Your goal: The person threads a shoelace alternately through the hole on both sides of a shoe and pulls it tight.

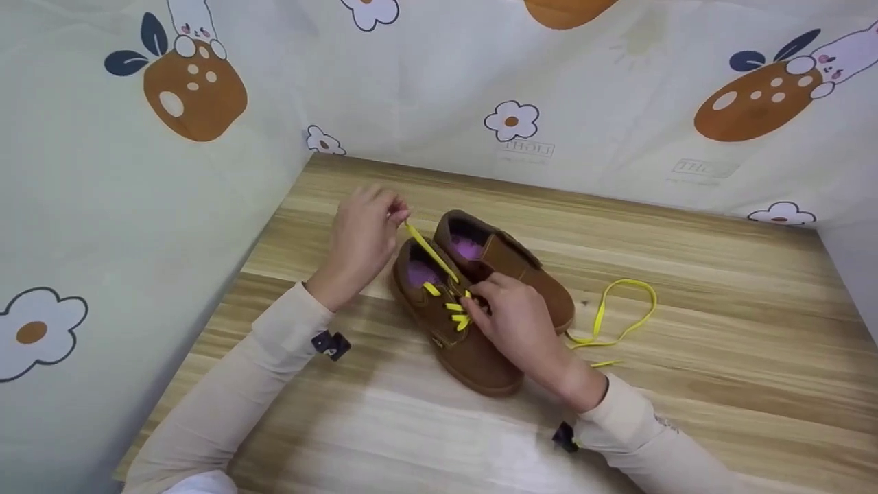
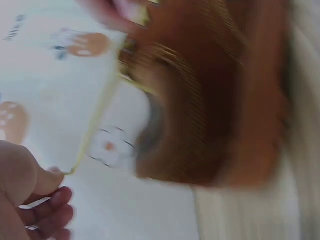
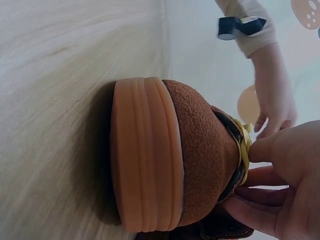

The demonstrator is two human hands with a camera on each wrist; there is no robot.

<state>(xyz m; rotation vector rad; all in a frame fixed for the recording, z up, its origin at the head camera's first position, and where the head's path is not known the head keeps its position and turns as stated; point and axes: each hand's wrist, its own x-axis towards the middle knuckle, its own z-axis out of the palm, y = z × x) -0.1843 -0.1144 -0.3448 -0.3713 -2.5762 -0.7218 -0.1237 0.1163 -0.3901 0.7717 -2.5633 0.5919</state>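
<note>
Two long beige fabric sleeves [image 1: 278, 339], each with a small black device [image 1: 331, 344] at the wrist. One low-cut brown suede-look shoe [image 1: 480, 360] with a ridged tan rubber sole [image 3: 149, 155] and a purple insole [image 1: 418, 274]; upright on a rectangular wood-grain surface [image 1: 720, 357], toe towards the near right, between the two arms. One right hand [image 1: 525, 326], reaching over this shoe, its grip holding the shoe at the crossed lacing, thumb against the lace. One flat yellow lace [image 1: 432, 254], threaded through that shoe, one length stretched straight from the upper eyelets up to the left hand. One loose yellow lace [image 1: 656, 303], lying in a loop on the surface to the right of the shoes. One second low-cut brown shoe [image 1: 552, 285], upright just beside and behind the first. One left hand [image 1: 363, 233], raised near the first shoe's heel, its grip pinching the stretched lace between thumb and forefinger. One white backdrop [image 1: 425, 89] printed with orange fruits, rabbits and flowers, behind the surface.
</note>
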